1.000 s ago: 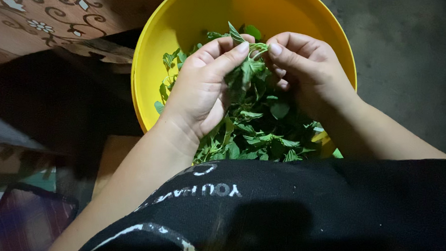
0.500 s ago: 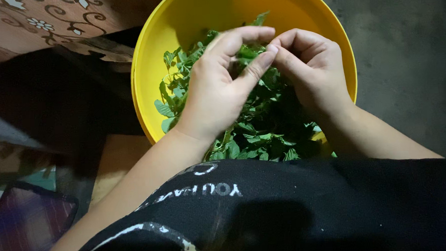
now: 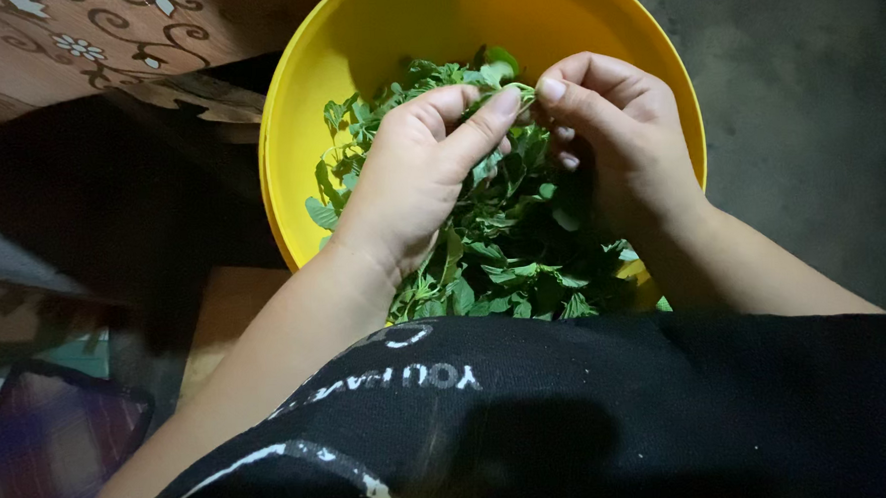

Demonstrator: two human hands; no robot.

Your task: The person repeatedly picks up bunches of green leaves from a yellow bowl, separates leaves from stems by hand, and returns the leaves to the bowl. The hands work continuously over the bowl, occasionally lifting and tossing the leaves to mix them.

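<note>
My left hand [image 3: 415, 176] and my right hand [image 3: 622, 137] meet over the middle of the frame, both pinched on one thin green sprig [image 3: 518, 93] that runs between my thumbs and forefingers; the left grips it with thumb laid over the curled fingers, the right with thumb and forefinger tip, its other fingers folded in toward the palm. I judge that I am in the middle of plucking, stripping leaves from a stem, and that the next move calls for a short, firm pull apart while keeping the pinch tight, so the tender part breaks cleanly and falls among the rest. Both wrists are bent downward, knuckles toward the camera, and my forearms come up from the lower left and lower right corners, converging over the pile. Under my hands lies the heap of loose green leaves [image 3: 508, 256], filling the near half of the yellow bowl [image 3: 304, 136], which takes up the upper centre. My black printed shirt [image 3: 570, 413] covers the bottom of the frame. A brown patterned surface [image 3: 95, 35] shows at the upper left, grey floor [image 3: 816, 113] at the right.
</note>
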